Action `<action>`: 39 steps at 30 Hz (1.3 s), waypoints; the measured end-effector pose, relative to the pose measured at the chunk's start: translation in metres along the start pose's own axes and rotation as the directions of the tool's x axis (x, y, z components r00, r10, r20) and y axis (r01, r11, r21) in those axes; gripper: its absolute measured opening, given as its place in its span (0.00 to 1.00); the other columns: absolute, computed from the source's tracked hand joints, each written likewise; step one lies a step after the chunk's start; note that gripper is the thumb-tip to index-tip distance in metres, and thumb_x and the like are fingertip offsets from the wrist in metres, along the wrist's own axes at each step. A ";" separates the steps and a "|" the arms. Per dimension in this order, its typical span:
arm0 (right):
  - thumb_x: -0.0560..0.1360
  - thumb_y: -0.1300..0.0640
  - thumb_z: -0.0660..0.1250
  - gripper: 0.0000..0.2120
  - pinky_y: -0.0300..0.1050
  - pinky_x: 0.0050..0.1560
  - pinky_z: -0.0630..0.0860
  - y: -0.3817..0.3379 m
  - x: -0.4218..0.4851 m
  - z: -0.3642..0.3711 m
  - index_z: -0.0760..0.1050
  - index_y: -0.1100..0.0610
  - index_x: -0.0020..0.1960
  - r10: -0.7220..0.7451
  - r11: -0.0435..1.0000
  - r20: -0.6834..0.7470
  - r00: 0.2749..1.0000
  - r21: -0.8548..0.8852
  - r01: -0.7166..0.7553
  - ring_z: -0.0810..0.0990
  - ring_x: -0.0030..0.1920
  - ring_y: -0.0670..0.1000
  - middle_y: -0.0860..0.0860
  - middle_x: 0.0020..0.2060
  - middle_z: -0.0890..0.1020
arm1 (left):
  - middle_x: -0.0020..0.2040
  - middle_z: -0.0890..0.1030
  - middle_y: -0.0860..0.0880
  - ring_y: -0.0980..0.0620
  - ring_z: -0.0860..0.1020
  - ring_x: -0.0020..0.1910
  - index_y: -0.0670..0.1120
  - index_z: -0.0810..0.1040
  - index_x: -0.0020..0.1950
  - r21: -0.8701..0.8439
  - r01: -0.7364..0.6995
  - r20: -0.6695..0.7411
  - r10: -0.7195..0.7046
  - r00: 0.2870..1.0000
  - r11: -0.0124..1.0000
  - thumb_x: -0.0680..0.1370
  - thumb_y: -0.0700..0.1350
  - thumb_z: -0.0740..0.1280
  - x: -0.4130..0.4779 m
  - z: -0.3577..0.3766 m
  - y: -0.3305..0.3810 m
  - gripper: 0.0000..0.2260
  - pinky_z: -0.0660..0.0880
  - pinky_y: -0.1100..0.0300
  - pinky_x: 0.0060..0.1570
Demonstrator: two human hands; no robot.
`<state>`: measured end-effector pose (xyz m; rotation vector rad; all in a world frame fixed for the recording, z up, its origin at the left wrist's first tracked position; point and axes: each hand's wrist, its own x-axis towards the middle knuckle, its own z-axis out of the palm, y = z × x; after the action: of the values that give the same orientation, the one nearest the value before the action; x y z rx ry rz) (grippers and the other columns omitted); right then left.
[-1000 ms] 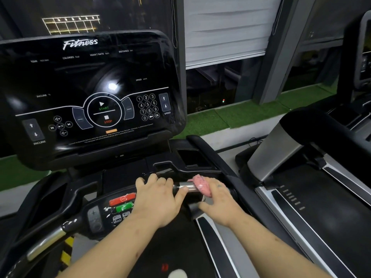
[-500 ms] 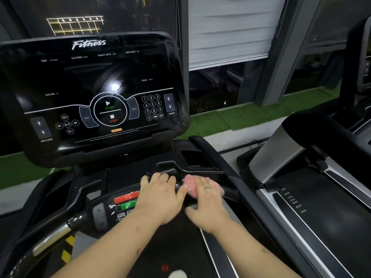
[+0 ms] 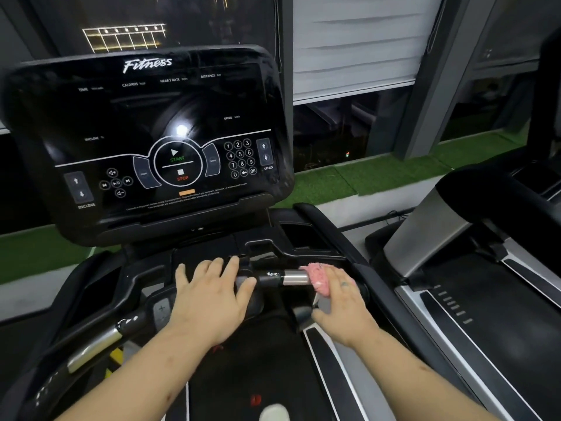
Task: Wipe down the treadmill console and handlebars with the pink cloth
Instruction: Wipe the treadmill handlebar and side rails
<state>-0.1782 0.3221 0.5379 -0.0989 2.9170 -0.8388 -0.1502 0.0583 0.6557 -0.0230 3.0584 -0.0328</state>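
Observation:
The black treadmill console (image 3: 145, 141) with its glossy touch panel fills the upper left. Below it runs the centre handlebar (image 3: 283, 278), black with a silver grip section. My right hand (image 3: 343, 302) presses the pink cloth (image 3: 317, 276) around the right part of that bar, just right of the silver section. My left hand (image 3: 209, 296) lies flat with fingers spread over the bar's middle control pad, hiding the red and green buttons. A second silver grip (image 3: 94, 349) shows on the bar's lower left end.
A neighbouring treadmill (image 3: 473, 268) stands close on the right. The black running belt (image 3: 252, 372) lies below my forearms. Green artificial turf (image 3: 349, 183) and a dark window with a half-lowered blind (image 3: 349, 47) are behind the console.
My right hand slid the cloth left along the bar, then back right, uncovering the silver grip. My left hand lifted slightly and spread its fingers over the control pad.

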 end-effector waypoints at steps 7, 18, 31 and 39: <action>0.78 0.27 0.48 0.45 0.56 0.82 0.38 -0.061 -0.014 0.017 0.39 0.49 0.84 -0.043 0.998 -0.019 0.999 -0.048 0.042 0.34 0.82 0.49 0.48 0.84 0.42 | 0.83 0.60 0.52 0.48 0.54 0.82 0.58 0.50 0.84 -0.038 0.050 -0.033 -0.051 0.998 0.998 0.82 0.67 0.40 -0.013 0.011 -0.022 0.31 0.45 0.35 0.79; 0.75 0.25 0.36 0.43 0.53 0.82 0.36 -0.092 -0.013 0.024 0.42 0.45 0.85 -0.139 0.987 0.016 0.990 -0.075 0.140 0.36 0.82 0.45 0.44 0.84 0.44 | 0.84 0.57 0.51 0.49 0.52 0.83 0.57 0.50 0.84 -0.141 0.031 -0.061 -0.040 0.997 0.990 0.83 0.65 0.42 -0.019 0.014 -0.028 0.30 0.45 0.39 0.80; 0.77 0.26 0.40 0.41 0.55 0.81 0.37 -0.138 -0.014 0.022 0.52 0.46 0.84 -0.087 0.996 -0.009 0.996 0.034 0.087 0.42 0.83 0.49 0.47 0.83 0.54 | 0.84 0.55 0.51 0.49 0.50 0.83 0.57 0.48 0.84 -0.139 0.010 -0.057 -0.018 0.998 0.990 0.83 0.66 0.43 -0.019 0.017 -0.032 0.30 0.43 0.38 0.80; 0.77 0.27 0.34 0.41 0.55 0.82 0.41 -0.067 -0.010 0.015 0.50 0.45 0.84 -0.030 1.000 -0.061 0.998 -0.001 0.030 0.44 0.83 0.48 0.47 0.84 0.53 | 0.84 0.55 0.52 0.49 0.50 0.83 0.58 0.48 0.84 -0.135 0.019 -0.063 -0.028 0.998 0.991 0.83 0.66 0.42 -0.020 0.016 -0.031 0.30 0.43 0.39 0.81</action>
<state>-0.1645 0.2584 0.5620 -0.1194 2.9796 -0.8604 -0.1285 0.0270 0.6417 -0.0677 3.1191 0.1743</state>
